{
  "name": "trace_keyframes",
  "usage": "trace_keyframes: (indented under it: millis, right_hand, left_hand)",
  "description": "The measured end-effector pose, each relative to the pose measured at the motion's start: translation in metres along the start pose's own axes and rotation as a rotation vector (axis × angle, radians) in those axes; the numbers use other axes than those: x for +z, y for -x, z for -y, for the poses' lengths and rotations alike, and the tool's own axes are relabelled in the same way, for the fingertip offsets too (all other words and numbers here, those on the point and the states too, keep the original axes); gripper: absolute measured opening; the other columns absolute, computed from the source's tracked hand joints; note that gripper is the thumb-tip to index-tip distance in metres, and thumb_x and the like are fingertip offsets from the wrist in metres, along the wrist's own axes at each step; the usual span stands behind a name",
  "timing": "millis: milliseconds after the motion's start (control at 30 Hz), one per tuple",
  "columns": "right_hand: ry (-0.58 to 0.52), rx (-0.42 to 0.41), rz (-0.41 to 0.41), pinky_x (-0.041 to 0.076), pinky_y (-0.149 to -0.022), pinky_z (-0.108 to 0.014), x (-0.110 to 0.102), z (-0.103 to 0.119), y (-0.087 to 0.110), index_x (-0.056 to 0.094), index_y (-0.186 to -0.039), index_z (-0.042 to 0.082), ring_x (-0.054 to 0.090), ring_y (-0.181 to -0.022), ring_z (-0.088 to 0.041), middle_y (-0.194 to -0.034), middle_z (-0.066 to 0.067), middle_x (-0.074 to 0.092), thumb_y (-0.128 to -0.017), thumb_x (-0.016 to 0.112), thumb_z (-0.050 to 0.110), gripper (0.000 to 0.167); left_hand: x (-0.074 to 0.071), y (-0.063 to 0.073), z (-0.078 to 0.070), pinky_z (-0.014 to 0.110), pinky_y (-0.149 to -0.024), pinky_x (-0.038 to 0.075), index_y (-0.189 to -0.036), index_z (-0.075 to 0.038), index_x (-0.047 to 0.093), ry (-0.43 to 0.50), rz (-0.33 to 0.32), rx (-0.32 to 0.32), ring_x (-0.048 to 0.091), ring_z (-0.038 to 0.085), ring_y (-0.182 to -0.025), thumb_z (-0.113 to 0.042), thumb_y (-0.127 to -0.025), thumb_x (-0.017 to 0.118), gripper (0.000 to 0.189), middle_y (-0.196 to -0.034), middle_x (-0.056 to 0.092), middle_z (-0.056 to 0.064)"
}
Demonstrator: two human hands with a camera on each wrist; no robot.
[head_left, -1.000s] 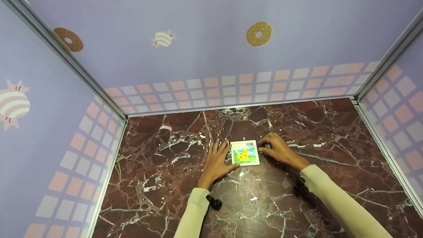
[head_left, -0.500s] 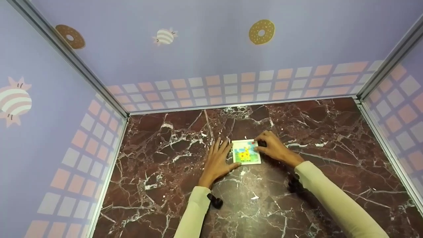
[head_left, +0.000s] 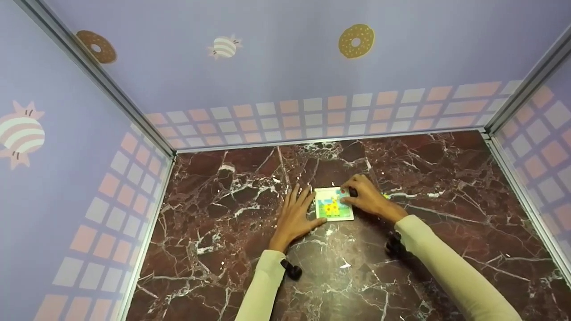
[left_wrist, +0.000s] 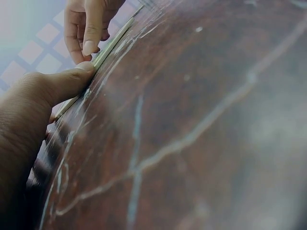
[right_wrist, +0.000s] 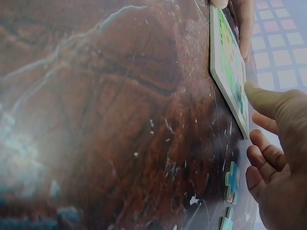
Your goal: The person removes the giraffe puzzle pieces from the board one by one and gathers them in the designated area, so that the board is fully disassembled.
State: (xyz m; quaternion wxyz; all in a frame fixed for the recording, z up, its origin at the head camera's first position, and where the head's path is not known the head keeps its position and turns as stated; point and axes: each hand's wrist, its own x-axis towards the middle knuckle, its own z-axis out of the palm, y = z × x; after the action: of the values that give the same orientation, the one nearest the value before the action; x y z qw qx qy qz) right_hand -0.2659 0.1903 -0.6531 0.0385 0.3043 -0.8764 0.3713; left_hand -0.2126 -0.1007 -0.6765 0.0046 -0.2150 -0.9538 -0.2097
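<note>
A small square jigsaw puzzle (head_left: 334,211) with a yellow spotted giraffe lies in its pale frame on the marbled table. The frame's upper left part shows bare and pale. My left hand (head_left: 293,218) lies flat at its left side with fingers spread, thumb on the lower edge. My right hand (head_left: 368,196) reaches over the upper right corner, thumb and index finger on either side of a puzzle piece with a red dot (head_left: 342,191). In the right wrist view the thumb (right_wrist: 266,99) meets the board and the other fingers curl below it. I cannot tell whether they pinch the piece.
Loose puzzle pieces lie to the right of the board, one blue piece (right_wrist: 232,183) and another (right_wrist: 227,221) nearer the camera. By the right wrist shows a yellow-green bit (head_left: 386,195). Lilac panels (head_left: 285,58) wall in the table (head_left: 214,267) at the back and both sides.
My right hand has moved left from beside the board onto its upper right corner. A yellow-green bit now shows behind the right wrist. The left hand keeps its place at the board.
</note>
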Motion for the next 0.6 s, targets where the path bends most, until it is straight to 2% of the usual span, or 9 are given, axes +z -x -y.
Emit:
trace_keyframes:
  millis: [133,267,400,600]
  right_hand:
    - [0.01,-0.029,-0.024,0.041,-0.079,-0.046,0.003,-0.004,0.0,0.079,-0.116,-0.001,0.05,-0.096,-0.031,-0.108,-0.016,0.063,-0.093,0.09,0.019,0.033]
    - [0.035,0.044,0.028,0.043,-0.085,-0.05,0.0,0.005,-0.002,0.079,-0.116,-0.002,0.052,-0.1,-0.035,-0.112,-0.02,0.064,-0.092,0.09,0.015,0.032]
    - [0.045,0.111,0.065,0.042,-0.089,-0.05,-0.002,0.01,-0.005,0.078,-0.115,-0.001,0.051,-0.102,-0.034,-0.114,-0.018,0.063,-0.093,0.09,0.015,0.03]
    - [0.05,0.094,0.05,0.04,-0.088,-0.051,-0.001,0.012,-0.006,0.073,-0.111,0.0,0.049,-0.096,-0.031,-0.105,-0.014,0.063,-0.09,0.093,0.015,0.033]
  left_hand:
    - [0.0,-0.001,0.001,0.059,-0.138,0.005,-0.17,-0.016,0.045,0.001,-0.011,0.015,0.012,0.038,-0.17,-0.078,-0.094,0.067,0.1,-0.18,0.033,0.008]
    - [0.001,-0.002,0.001,0.059,-0.138,0.005,-0.169,-0.015,0.046,-0.014,-0.024,0.019,0.014,0.039,-0.17,-0.079,-0.093,0.067,0.101,-0.179,0.034,0.009]
    - [0.001,-0.002,0.001,0.059,-0.138,0.006,-0.169,-0.016,0.047,-0.018,-0.028,0.015,0.014,0.038,-0.17,-0.079,-0.093,0.068,0.101,-0.18,0.034,0.007]
    - [0.001,-0.001,0.0,0.059,-0.137,0.006,-0.17,-0.016,0.045,0.004,-0.015,0.01,0.012,0.038,-0.17,-0.078,-0.094,0.067,0.101,-0.18,0.032,0.007]
